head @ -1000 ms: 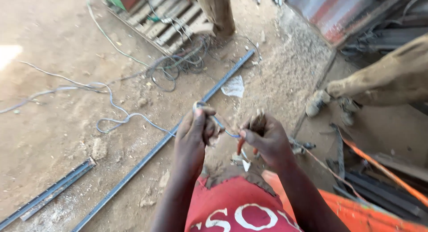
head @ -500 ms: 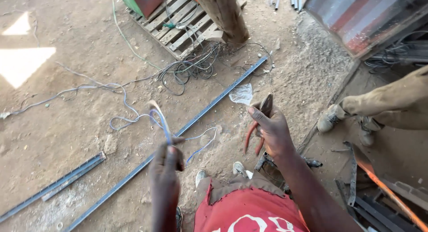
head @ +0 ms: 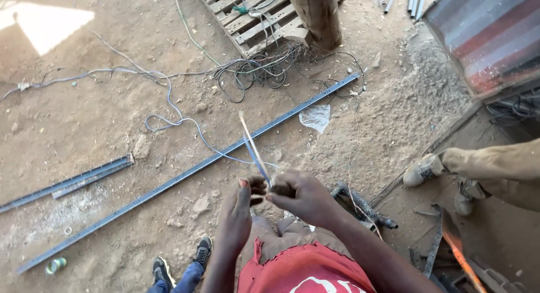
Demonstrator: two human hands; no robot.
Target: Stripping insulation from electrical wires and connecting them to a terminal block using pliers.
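Dusty workshop ground, long steel rail (head: pixel 185 172) across it. Just below that rail, left hand (head: pixel 239 214) and right hand (head: pixel 301 196) pinch the wire (head: pixel 252 148); its springy end could whip loose.

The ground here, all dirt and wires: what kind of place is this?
Probably an outdoor metal workshop or yard: a long steel bar on bare dirt, tangled wires by a wooden pallet, corrugated sheet at the edge.
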